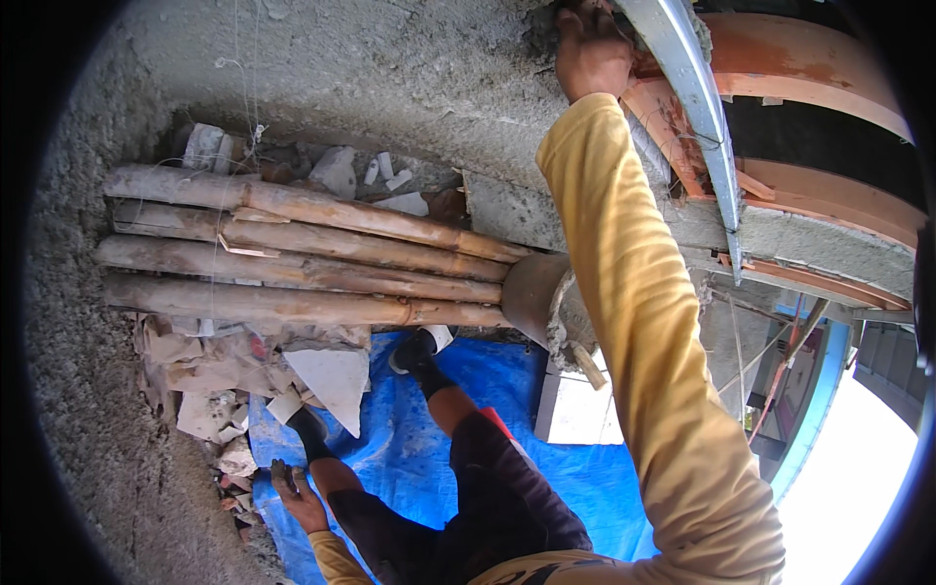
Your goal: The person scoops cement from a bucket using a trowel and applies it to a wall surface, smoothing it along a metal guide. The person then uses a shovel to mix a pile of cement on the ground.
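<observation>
My right hand (592, 58), in a yellow sleeve, is raised at the top, fingers curled against the rough cement face (409, 68) beside a long pale metal strip (697, 88); what they hold, if anything, is hidden. Low at left, my left hand (297, 497) is by some broken rubble (237, 458), its grimy fingers bent around something dark that I cannot make out. Four bamboo poles (322, 268) lie across the middle, their right ends at a grey cylinder (526, 292) with a ragged rim.
Curved orange-brown boards (809, 73) are at the upper right. My legs are over a blue tarp (595, 497), near a white block (570, 419) and broken white slabs (327, 380). Thin strings (253, 107) hang at left. A bright opening lies at the right.
</observation>
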`<action>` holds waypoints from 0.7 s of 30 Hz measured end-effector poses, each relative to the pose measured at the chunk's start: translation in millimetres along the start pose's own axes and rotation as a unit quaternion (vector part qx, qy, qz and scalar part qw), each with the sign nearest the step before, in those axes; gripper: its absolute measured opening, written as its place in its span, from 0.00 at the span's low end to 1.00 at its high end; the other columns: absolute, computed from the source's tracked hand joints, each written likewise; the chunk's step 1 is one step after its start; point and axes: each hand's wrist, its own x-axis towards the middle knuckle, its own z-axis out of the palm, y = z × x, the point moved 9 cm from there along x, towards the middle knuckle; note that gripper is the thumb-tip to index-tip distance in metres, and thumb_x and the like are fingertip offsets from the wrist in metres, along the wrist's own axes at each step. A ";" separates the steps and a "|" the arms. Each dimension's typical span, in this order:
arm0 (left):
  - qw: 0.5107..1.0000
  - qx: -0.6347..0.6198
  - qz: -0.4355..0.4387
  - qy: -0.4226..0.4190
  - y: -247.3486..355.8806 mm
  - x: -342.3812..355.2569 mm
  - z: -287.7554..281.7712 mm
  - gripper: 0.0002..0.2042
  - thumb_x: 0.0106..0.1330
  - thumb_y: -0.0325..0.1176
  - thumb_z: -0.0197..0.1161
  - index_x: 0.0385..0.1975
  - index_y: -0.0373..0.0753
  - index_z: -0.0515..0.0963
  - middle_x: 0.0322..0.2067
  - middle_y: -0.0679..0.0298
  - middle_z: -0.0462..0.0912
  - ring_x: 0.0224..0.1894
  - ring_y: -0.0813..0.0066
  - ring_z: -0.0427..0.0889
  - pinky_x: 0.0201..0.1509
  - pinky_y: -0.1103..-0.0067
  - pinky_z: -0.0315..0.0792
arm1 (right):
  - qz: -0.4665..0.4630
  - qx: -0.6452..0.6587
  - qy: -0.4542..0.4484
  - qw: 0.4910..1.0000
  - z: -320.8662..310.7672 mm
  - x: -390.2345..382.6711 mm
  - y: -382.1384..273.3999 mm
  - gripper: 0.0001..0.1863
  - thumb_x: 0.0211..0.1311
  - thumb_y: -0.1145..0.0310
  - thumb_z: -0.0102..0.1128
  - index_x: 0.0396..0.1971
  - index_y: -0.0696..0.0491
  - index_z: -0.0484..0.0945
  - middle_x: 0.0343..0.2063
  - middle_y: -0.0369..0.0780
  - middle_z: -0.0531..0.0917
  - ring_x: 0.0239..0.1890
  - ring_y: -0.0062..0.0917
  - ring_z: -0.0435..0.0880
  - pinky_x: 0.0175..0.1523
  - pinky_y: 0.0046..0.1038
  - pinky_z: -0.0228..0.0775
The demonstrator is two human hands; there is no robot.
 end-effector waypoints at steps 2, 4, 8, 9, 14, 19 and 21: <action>1.000 0.002 -0.001 -0.004 4.3 0.5 0.5 0.19 0.66 0.34 0.52 0.53 0.30 0.64 0.51 0.56 0.69 0.51 0.68 0.68 0.55 0.75 0.63 | -0.010 -0.010 0.036 0.999 -3.3 -0.9 2.3 0.23 0.57 0.59 0.51 0.50 0.56 0.70 0.50 0.52 0.71 0.55 0.46 0.66 0.60 0.40 0.53; 1.000 0.004 -0.002 -0.005 10.6 -0.9 2.0 0.19 0.66 0.34 0.52 0.52 0.30 0.65 0.51 0.57 0.69 0.51 0.68 0.68 0.55 0.76 0.63 | 0.042 0.052 0.027 0.997 -0.6 -1.2 11.8 0.24 0.56 0.59 0.52 0.50 0.56 0.70 0.51 0.53 0.71 0.56 0.46 0.65 0.60 0.39 0.53; 1.000 0.002 -0.004 -0.001 13.5 -3.3 1.9 0.19 0.66 0.35 0.52 0.52 0.29 0.65 0.50 0.56 0.70 0.51 0.67 0.69 0.55 0.75 0.63 | 0.066 0.063 0.026 0.995 -4.8 0.5 7.3 0.25 0.54 0.59 0.53 0.50 0.57 0.70 0.50 0.53 0.71 0.55 0.48 0.65 0.60 0.38 0.53; 1.000 0.005 -0.006 -0.001 12.3 -2.9 1.0 0.19 0.66 0.35 0.52 0.52 0.29 0.65 0.50 0.56 0.70 0.51 0.67 0.69 0.55 0.75 0.63 | 0.066 0.068 0.025 0.995 -6.5 0.9 6.4 0.25 0.54 0.59 0.53 0.50 0.57 0.70 0.50 0.53 0.71 0.56 0.48 0.65 0.60 0.38 0.53; 1.000 0.016 0.004 -0.005 28.5 -1.6 5.2 0.20 0.66 0.36 0.52 0.52 0.28 0.66 0.50 0.55 0.70 0.50 0.67 0.69 0.54 0.75 0.64 | 0.102 0.059 -0.023 0.993 -13.4 0.0 10.8 0.25 0.53 0.60 0.54 0.51 0.56 0.69 0.51 0.54 0.70 0.55 0.48 0.65 0.60 0.36 0.53; 1.000 0.009 -0.009 -0.003 24.5 -0.3 1.5 0.20 0.66 0.36 0.51 0.52 0.28 0.66 0.50 0.54 0.70 0.49 0.68 0.70 0.54 0.76 0.64 | -0.002 0.272 -0.172 0.947 -91.3 -137.0 -77.2 0.19 0.53 0.61 0.61 0.43 0.55 0.75 0.49 0.49 0.70 0.52 0.43 0.68 0.57 0.40 0.56; 0.999 0.011 -0.012 -0.029 27.6 4.3 8.8 0.19 0.66 0.35 0.51 0.53 0.30 0.65 0.51 0.55 0.69 0.50 0.67 0.69 0.55 0.75 0.63 | 0.075 0.261 -0.266 0.925 -119.6 -218.9 -46.1 0.16 0.51 0.64 0.62 0.40 0.53 0.77 0.49 0.46 0.71 0.50 0.41 0.69 0.56 0.39 0.57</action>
